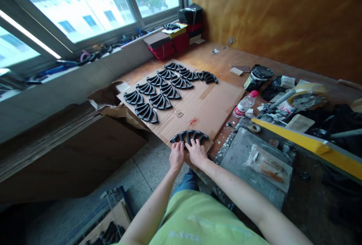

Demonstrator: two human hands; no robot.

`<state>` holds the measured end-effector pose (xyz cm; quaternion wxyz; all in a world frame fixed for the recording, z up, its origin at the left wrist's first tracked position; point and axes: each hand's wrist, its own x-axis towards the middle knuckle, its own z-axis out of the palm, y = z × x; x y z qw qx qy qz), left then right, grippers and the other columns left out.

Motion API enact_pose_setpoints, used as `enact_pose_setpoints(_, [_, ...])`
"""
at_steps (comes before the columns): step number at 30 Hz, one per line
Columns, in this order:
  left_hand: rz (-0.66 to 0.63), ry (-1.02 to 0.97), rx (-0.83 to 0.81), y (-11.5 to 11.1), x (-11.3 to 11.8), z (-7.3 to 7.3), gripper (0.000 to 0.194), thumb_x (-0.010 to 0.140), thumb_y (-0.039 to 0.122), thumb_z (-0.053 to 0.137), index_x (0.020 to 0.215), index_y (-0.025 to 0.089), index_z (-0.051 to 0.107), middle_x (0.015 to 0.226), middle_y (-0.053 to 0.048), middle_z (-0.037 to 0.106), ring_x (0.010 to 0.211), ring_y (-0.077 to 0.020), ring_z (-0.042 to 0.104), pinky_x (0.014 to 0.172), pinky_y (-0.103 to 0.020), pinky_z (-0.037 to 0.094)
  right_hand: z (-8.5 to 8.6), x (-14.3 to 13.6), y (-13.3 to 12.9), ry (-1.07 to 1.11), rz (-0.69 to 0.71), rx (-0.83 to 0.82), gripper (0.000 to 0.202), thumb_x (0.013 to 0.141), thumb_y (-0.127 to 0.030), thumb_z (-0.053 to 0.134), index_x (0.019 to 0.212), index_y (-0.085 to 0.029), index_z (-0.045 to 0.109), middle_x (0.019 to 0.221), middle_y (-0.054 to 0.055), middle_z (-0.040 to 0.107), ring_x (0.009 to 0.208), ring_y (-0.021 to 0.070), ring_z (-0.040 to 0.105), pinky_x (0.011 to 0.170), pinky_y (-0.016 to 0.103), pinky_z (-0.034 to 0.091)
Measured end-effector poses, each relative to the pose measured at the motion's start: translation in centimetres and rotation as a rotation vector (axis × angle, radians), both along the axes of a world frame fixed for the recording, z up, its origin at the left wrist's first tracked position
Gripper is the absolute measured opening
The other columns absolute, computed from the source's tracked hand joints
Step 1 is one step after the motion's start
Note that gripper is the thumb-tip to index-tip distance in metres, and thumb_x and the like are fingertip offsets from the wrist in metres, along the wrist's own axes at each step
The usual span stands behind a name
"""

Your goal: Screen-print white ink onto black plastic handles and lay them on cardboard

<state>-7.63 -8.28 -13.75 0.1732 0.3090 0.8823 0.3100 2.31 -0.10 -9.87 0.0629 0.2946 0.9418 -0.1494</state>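
Fingers (192, 144) of both hands (177, 156) (197, 153) grasp a black arc (189, 133), left of a capped bottle (245, 104).

Black fan-shaped pieces (160, 101) lie on cardboard (216, 100) atop a table (207, 60).

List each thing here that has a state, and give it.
Left hand, fingers bent at the near piece
Right hand, fingers on that piece
Near black piece, apart from the others
Far black pieces, grouped close together
Cardboard sheet, flat, partly covered
Bottle, capped
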Motion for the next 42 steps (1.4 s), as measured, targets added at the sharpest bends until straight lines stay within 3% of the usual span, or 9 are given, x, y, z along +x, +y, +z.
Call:
enact_pose_setpoints(7, [-0.278, 0.082, -0.128, 1.2, -1.0, -0.4, 0.037, 0.097, 0.027, 0.031, 0.113, 0.018, 0.063, 0.112, -0.009, 0.065, 0.103, -0.0169, 0.058, 0.088, -0.029, 0.049, -1.6, -2.2, -0.7, -0.036, -0.170, -0.007, 0.041, 0.096, -0.016, 0.027, 0.118, -0.021, 0.061, 0.115, 0.014, 0.059, 0.104, 0.0281, 0.050, 0.074, 0.039, 0.049])
enact_pose_setpoints(13, [-0.485, 0.343, -0.041, 4.3, -2.7, 0.1, 0.034, 0.097, 0.022, 0.031, 0.106, 0.018, 0.063, 0.114, -0.007, 0.065, 0.105, -0.0200, 0.054, 0.090, -0.033, 0.047, -1.4, -3.4, 2.5, 0.076, -0.238, -0.004, 0.038, 0.098, -0.023, 0.028, 0.109, -0.022, 0.064, 0.116, 0.011, 0.060, 0.106, 0.0247, 0.050, 0.075, 0.033, 0.047])
enact_pose_setpoints(16, [-0.613, 0.443, 0.007, 10.0, -5.1, 1.0, 0.032, 0.097, 0.026, 0.033, 0.101, 0.018, 0.064, 0.111, -0.007, 0.065, 0.101, -0.0211, 0.053, 0.087, -0.034, 0.047, -1.2, -5.2, 7.1, 0.091, -0.374, 0.001, 0.036, 0.098, -0.025, 0.031, 0.109, -0.022, 0.064, 0.119, 0.010, 0.059, 0.107, 0.0241, 0.049, 0.075, 0.032, 0.046])
enact_pose_setpoints(21, [-0.892, 0.512, 0.056, 24.0, -10.0, 2.2, 0.035, 0.098, 0.030, 0.030, 0.102, 0.018, 0.063, 0.104, -0.008, 0.065, 0.098, -0.0217, 0.053, 0.084, -0.034, 0.047, -0.1, -9.2, 18.1, 0.080, -0.620, 0.024, 0.036, 0.097, -0.030, 0.033, 0.116, -0.022, 0.063, 0.122, 0.011, 0.057, 0.109, 0.0256, 0.047, 0.076, 0.033, 0.045])
enact_pose_setpoints(25, [-0.994, 0.505, 0.100, 33.9, -13.6, 1.4, 0.032, 0.097, 0.030, 0.033, 0.104, 0.019, 0.063, 0.101, -0.009, 0.065, 0.100, -0.0202, 0.054, 0.087, -0.031, 0.046, 0.0, -12.6, 26.5, 0.033, -0.749, 0.026, 0.039, 0.096, -0.029, 0.032, 0.116, -0.020, 0.064, 0.123, 0.013, 0.056, 0.110, 0.0271, 0.048, 0.078, 0.035, 0.044])
enact_pose_setpoints(29, [-1.019, 0.461, 0.112, 40.0, -17.1, -0.3, 0.027, 0.093, 0.025, 0.042, 0.108, 0.017, 0.063, 0.100, -0.011, 0.066, 0.098, -0.0201, 0.057, 0.091, -0.031, 0.045, -1.4, -16.2, 32.0, -0.010, -0.803, 0.020, 0.041, 0.095, -0.024, 0.030, 0.114, -0.019, 0.066, 0.123, 0.014, 0.056, 0.110, 0.0279, 0.049, 0.077, 0.034, 0.045])
enact_pose_setpoints(32, [-0.973, 0.401, 0.106, 41.8, -19.6, -1.5, 0.027, 0.092, 0.025, 0.045, 0.109, 0.017, 0.064, 0.097, -0.011, 0.068, 0.097, -0.0215, 0.059, 0.091, -0.033, 0.046, -2.6, -18.8, 34.0, -0.019, -0.773, 0.018, 0.040, 0.095, -0.023, 0.031, 0.113, -0.019, 0.067, 0.122, 0.014, 0.056, 0.110, 0.0280, 0.049, 0.078, 0.034, 0.044])
enact_pose_setpoints(36, [-0.822, 0.289, 0.117, 41.5, -22.0, -2.5, 0.037, 0.096, 0.026, 0.033, 0.116, 0.016, 0.062, 0.112, -0.012, 0.067, 0.112, -0.0212, 0.056, 0.098, -0.034, 0.044, -3.2, -21.7, 35.0, -0.002, -0.684, 0.022, 0.042, 0.095, -0.021, 0.028, 0.112, -0.018, 0.066, 0.121, 0.014, 0.056, 0.110, 0.0273, 0.048, 0.077, 0.033, 0.044])
enact_pose_setpoints(42, [-0.603, 0.096, 0.172, 39.4, -22.1, -2.6, 0.053, 0.099, 0.032, 0.016, 0.132, 0.014, 0.054, 0.137, -0.011, 0.055, 0.134, -0.0166, 0.042, 0.110, -0.033, 0.036, -2.9, -23.3, 35.4, 0.007, -0.635, -0.001, 0.042, 0.098, -0.028, 0.026, 0.114, -0.021, 0.064, 0.121, 0.012, 0.056, 0.109, 0.0252, 0.047, 0.079, 0.033, 0.044])
